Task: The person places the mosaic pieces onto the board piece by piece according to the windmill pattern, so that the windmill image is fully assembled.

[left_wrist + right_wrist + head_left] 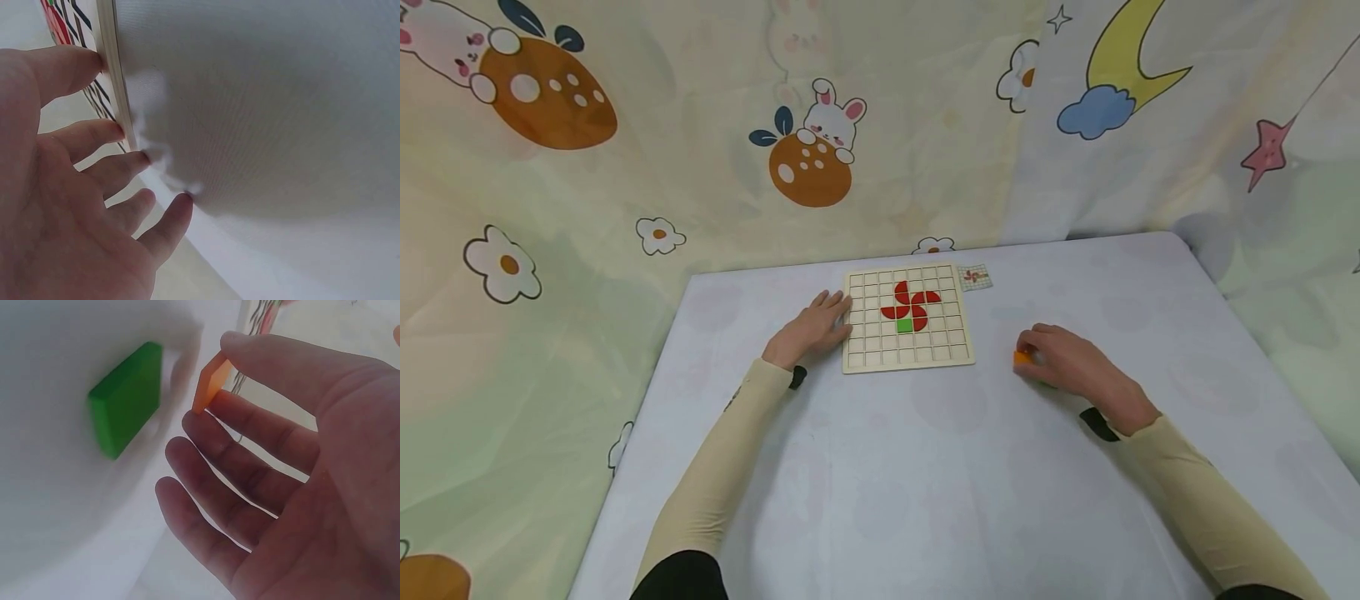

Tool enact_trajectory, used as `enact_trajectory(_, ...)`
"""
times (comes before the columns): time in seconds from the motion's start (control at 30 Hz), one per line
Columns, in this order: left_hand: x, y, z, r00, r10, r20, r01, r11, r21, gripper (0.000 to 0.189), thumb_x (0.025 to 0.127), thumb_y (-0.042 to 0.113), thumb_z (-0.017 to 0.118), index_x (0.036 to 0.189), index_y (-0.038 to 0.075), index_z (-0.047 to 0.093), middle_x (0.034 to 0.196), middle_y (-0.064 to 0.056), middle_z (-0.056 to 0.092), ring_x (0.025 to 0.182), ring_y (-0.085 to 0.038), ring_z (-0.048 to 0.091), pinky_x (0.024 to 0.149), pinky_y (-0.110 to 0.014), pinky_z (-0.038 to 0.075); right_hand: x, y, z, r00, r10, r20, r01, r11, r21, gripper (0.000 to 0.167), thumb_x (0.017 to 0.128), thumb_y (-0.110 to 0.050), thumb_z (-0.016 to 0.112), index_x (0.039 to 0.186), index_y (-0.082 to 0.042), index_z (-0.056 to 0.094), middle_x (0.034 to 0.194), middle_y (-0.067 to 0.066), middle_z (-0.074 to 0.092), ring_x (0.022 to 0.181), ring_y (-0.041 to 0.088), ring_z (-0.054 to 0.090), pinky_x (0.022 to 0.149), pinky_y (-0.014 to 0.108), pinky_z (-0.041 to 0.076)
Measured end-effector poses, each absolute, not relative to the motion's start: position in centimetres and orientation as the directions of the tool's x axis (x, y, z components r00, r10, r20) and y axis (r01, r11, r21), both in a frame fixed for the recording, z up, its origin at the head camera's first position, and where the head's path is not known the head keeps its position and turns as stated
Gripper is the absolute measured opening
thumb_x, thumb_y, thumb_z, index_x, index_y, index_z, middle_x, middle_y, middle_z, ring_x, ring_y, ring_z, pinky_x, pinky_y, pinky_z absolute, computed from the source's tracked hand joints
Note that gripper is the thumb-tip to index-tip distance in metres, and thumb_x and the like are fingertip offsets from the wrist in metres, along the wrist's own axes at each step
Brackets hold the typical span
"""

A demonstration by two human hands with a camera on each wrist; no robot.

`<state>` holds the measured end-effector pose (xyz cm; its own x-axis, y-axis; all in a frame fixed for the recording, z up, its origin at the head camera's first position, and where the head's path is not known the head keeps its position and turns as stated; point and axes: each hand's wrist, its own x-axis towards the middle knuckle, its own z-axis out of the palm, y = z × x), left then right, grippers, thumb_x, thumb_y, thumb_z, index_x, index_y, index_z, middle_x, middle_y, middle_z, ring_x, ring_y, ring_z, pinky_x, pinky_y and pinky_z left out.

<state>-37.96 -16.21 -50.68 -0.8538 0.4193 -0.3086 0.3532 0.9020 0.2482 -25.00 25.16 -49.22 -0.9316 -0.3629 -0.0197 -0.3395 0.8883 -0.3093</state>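
Note:
A square wooden grid board (868,342) lies on the table, bearing several red quarter-round pieces (901,292) in a pinwheel and one green square tile (905,326). At the board's left edge rests my left hand (811,331), fingers extended; the left wrist view shows its thumb and forefinger touching the wooden rim (111,62). Right of the board, my right hand (1071,360) pinches an orange tile (212,381) between thumb and fingertips. Just beyond those fingers, a second green square tile (128,403) lies on the table, mostly hidden under the hand in the head view.
A small pattern card (975,277) lies against the board's upper right corner. White cloth covers the table (880,483). Behind it hangs a printed curtain (925,167) with rabbits, flowers and a moon, close to the table's back edge.

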Motion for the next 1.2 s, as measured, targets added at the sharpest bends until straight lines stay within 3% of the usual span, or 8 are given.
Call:
enact_trajectory(0.6, -38.0, -16.3, -50.9, -0.857, 0.419, -0.3, 0.352, 0.901, 0.253, 0.066, 0.107, 0.039, 0.042, 0.162, 0.014, 0.017, 0.171, -0.009, 0.01, 0.158, -0.032, 0.0, 0.128, -0.051, 0.013, -27.6, 20.6, -48.5, -0.903, -0.429, -0.038, -0.401, 0.87, -0.288, 0.019, 0.088, -0.022, 0.078, 0.101, -0.01, 0.072, 0.089, 0.001, 0.063, 0.08, 0.016, 0.053, 0.072, 0.031, 0.05)
enact_trajectory(1.0, -37.9, -16.3, -50.5, -0.856, 0.413, -0.311, 0.34, 0.903, 0.263, 0.066, 0.107, 0.039, 0.042, 0.163, 0.015, 0.017, 0.171, -0.009, 0.009, 0.158, -0.032, 0.0, 0.129, -0.051, 0.013, -29.6, 14.6, -48.4, -0.875, -0.482, -0.046, -0.458, 0.855, -0.244, 0.03, 0.09, -0.03, 0.076, 0.113, -0.011, 0.072, 0.098, 0.005, 0.065, 0.084, 0.02, 0.054, 0.071, 0.031, 0.052)
enact_trajectory(1.2, -37.9, -16.2, -50.7, -0.853, 0.422, -0.306, 0.347, 0.898, 0.27, 0.066, 0.107, 0.04, 0.043, 0.162, 0.015, 0.018, 0.171, -0.009, 0.01, 0.158, -0.031, 0.001, 0.129, -0.05, 0.012, -30.3, 11.8, -49.5, -0.847, -0.532, 0.003, -0.519, 0.827, -0.217, 0.025, 0.093, -0.025, 0.071, 0.112, -0.009, 0.071, 0.101, 0.006, 0.067, 0.087, 0.021, 0.057, 0.075, 0.032, 0.054)
